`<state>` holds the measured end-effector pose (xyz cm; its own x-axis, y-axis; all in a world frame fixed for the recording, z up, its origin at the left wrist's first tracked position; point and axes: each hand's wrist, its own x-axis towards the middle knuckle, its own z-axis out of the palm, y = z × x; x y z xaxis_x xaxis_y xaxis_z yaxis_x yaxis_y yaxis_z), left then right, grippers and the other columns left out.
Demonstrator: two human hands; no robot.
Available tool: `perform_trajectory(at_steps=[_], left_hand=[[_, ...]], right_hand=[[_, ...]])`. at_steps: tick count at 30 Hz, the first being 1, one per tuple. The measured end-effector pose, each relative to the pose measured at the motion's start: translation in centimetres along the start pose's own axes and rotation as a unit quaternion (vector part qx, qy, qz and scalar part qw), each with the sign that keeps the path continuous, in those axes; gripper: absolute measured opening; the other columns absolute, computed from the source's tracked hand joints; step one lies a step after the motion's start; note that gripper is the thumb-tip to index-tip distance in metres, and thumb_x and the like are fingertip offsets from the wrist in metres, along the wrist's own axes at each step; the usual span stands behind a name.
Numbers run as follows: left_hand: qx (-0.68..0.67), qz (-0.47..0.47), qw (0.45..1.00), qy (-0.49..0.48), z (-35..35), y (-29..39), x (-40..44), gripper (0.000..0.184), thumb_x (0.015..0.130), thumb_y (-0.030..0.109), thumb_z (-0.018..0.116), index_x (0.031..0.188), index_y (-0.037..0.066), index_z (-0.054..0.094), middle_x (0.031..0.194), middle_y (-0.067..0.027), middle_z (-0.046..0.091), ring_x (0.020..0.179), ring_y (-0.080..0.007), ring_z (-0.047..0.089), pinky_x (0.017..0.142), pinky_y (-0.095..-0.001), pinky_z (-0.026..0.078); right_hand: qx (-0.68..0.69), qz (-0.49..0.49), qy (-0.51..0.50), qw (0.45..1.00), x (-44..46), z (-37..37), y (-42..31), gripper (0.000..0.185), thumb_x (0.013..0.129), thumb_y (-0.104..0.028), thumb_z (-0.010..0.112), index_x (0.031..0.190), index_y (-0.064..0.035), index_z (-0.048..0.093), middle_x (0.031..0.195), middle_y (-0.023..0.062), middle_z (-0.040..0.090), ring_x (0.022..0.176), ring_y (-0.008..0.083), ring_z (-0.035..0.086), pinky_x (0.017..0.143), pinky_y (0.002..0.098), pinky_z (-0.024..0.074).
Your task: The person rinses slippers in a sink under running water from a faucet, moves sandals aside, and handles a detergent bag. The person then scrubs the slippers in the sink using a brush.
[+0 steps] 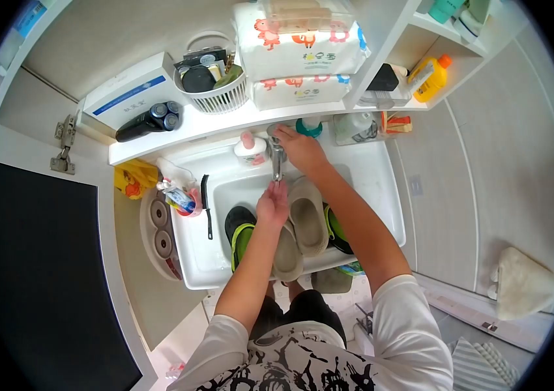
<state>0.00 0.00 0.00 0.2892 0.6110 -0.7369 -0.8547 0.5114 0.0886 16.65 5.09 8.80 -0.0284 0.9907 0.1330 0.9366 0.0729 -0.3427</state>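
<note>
My right hand (302, 150) reaches to the back of the white sink (192, 267), with its fingers on the handle of the chrome faucet (277, 163). Below the spout, my left hand (273, 203) is turned palm up, with its fingers stretched toward the water outlet. A beige clog (307, 225) and a second beige clog (286, 254) lie in the basin beside my left wrist. Black and lime-green shoes flank them: one shoe (243, 238) on the left, another shoe (337, 231) partly hidden by my right forearm.
A black-handled brush (207, 207) and a pink cup (189, 203) with tubes stand on the sink's left ledge. Behind the faucet sits a pump bottle (251, 151). The shelf above bears a shaver (150, 122), a white basket (218, 101) and wipe packs (300, 94). A mirrored cabinet door (36, 274) hangs open at left.
</note>
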Motion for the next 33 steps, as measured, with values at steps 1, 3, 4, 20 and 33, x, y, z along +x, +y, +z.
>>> perform_trajectory(at_steps=[1,3,4,20,33], left_hand=[[-0.002,-0.001,1.000,0.003,0.0,0.0,-0.3,0.039,0.111,0.020,0.024,0.127,-0.008,0.045,0.123,-0.0218,0.059,0.120,-0.0368,0.060,0.108,-0.0454,0.052],[-0.013,-0.007,1.000,0.008,-0.3,-0.3,-0.7,0.037,0.111,0.019,0.025,0.126,-0.008,0.046,0.122,-0.0218,0.060,0.120,-0.0364,0.060,0.107,-0.0457,0.052],[-0.018,-0.008,1.000,0.007,-0.5,0.0,-0.5,0.037,0.110,0.018,0.025,0.125,-0.008,0.047,0.122,-0.0218,0.060,0.120,-0.0364,0.060,0.107,-0.0458,0.052],[0.100,-0.002,0.995,0.020,-6.7,0.1,-4.5,0.031,0.104,0.023,0.042,0.116,-0.004,0.054,0.115,-0.0167,0.059,0.118,-0.0333,0.057,0.110,-0.0447,0.045],[0.401,-0.029,0.915,-0.012,-7.2,3.8,-16.3,0.063,0.101,0.031,0.047,0.156,0.004,0.030,0.160,-0.0107,0.033,0.146,-0.0235,0.032,0.119,-0.0381,0.025]], right_hand=[[0.010,0.009,0.004,1.000,-0.2,-0.3,-0.3,0.062,0.088,-0.030,0.070,0.145,-0.0182,0.049,0.151,0.0043,0.048,0.112,0.0294,0.065,0.086,0.0414,0.0574],[0.028,0.024,0.015,0.999,-1.4,-1.6,-1.3,0.058,0.090,-0.027,0.068,0.144,-0.0172,0.050,0.150,0.0050,0.049,0.112,0.0300,0.065,0.085,0.0420,0.0570],[0.041,0.027,0.028,0.998,-2.0,-2.5,-2.2,0.056,0.091,-0.026,0.066,0.144,-0.0162,0.050,0.150,0.0059,0.049,0.112,0.0304,0.065,0.086,0.0422,0.0568],[0.222,0.174,0.168,0.945,-19.4,3.0,-10.3,0.032,0.087,-0.001,0.057,0.119,0.0003,0.059,0.115,0.0231,0.061,0.108,0.0433,0.057,0.092,0.0471,0.0476],[0.095,0.074,-0.019,0.992,-31.2,8.8,-15.8,0.062,0.069,-0.024,0.080,0.126,-0.0106,0.062,0.133,0.0097,0.058,0.130,0.0379,0.048,0.101,0.0519,0.0411]])
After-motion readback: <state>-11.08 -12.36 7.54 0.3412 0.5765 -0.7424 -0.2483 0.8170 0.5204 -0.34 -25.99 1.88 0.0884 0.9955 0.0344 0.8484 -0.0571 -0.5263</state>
